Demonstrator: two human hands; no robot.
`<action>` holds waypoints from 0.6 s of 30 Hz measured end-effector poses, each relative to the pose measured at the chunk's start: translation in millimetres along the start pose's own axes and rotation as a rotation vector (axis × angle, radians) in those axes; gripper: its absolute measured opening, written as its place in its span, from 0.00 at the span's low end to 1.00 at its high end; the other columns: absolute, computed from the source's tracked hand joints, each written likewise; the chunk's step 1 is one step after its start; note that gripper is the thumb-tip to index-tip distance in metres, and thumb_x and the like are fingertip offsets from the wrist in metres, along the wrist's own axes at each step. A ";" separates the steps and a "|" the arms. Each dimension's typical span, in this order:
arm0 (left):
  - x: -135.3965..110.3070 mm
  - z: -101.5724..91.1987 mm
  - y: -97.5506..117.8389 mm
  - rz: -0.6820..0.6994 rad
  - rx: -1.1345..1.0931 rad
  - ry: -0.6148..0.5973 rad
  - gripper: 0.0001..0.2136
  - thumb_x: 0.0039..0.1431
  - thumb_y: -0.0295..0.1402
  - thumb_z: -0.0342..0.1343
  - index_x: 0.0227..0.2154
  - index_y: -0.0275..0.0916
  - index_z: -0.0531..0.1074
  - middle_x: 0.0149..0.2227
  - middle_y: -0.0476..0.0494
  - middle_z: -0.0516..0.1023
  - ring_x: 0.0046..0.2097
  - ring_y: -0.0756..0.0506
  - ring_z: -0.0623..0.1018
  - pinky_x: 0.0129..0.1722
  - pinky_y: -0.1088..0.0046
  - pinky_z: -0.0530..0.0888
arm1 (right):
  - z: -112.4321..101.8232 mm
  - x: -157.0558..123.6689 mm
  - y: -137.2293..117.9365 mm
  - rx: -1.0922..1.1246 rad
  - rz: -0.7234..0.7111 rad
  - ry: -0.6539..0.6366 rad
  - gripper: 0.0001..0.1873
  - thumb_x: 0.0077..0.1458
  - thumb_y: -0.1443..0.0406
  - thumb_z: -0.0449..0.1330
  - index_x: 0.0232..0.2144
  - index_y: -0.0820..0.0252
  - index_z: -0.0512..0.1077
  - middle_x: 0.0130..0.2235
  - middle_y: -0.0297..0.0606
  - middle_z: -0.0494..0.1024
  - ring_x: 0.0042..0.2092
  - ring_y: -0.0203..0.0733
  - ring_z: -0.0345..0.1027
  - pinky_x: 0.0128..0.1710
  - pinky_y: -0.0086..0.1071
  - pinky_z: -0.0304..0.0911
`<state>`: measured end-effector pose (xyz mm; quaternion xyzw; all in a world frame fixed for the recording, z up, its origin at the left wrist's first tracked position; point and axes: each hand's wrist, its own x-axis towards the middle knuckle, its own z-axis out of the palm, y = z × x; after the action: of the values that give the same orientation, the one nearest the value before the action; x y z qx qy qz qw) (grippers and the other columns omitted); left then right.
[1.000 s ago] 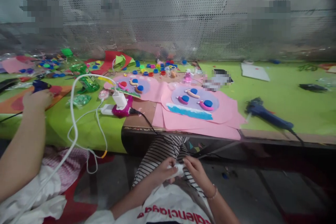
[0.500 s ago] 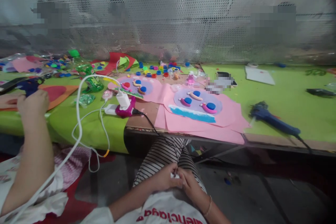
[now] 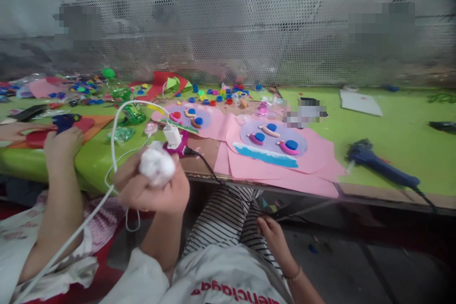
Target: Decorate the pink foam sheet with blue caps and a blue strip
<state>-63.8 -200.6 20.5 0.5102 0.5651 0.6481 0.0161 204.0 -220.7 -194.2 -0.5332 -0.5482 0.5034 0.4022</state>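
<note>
White wad (image 3: 157, 166) in left hand (image 3: 156, 194); right hand (image 3: 272, 232) lower

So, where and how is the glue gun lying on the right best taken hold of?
By the handle, I'd say, with the right hand coming from the near right side. The glue gun lies with its long, slim handle slanting to the near right, away from the bulkier head. The cord leaves the handle's end, so grip short of it.

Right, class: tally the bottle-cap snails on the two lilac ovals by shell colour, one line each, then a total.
Blue-shelled snails: 5
Red-shelled snail: 1
Total: 6
</note>
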 end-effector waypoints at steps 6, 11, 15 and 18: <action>-12.9 29.2 -14.6 0.202 0.631 -0.567 0.17 0.59 0.37 0.56 0.49 0.37 0.69 0.60 0.26 0.63 0.63 0.26 0.61 0.57 0.32 0.53 | 11.4 -4.5 7.5 0.040 0.063 -0.058 0.34 0.40 0.35 0.58 0.16 0.60 0.69 0.17 0.37 0.68 0.21 0.38 0.61 0.23 0.32 0.59; -53.2 15.7 3.2 0.443 0.360 -0.653 0.09 0.62 0.29 0.49 0.43 0.37 0.72 0.46 0.36 0.76 0.51 0.40 0.73 0.55 0.56 0.66 | 3.0 -1.8 12.2 0.078 0.035 -0.088 0.32 0.41 0.37 0.60 0.19 0.62 0.73 0.18 0.39 0.72 0.22 0.40 0.64 0.23 0.33 0.62; -93.5 21.8 0.4 0.689 0.150 -0.899 0.09 0.63 0.28 0.47 0.32 0.38 0.72 0.31 0.42 0.77 0.36 0.46 0.75 0.42 0.68 0.71 | 3.3 -1.5 9.3 0.077 0.021 -0.111 0.32 0.40 0.39 0.62 0.29 0.62 0.79 0.26 0.45 0.79 0.28 0.45 0.71 0.29 0.37 0.69; -137.1 39.6 -24.6 0.743 0.101 -1.058 0.10 0.62 0.33 0.48 0.28 0.39 0.71 0.25 0.47 0.74 0.32 0.47 0.73 0.35 0.70 0.69 | 8.6 -2.0 8.7 0.032 -0.007 -0.136 0.29 0.43 0.41 0.62 0.30 0.61 0.80 0.32 0.48 0.81 0.34 0.49 0.75 0.36 0.39 0.71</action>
<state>15.1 -245.3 -92.5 0.9223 0.2966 0.2442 0.0428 197.3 -224.4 -204.0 -0.4894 -0.5678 0.5459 0.3742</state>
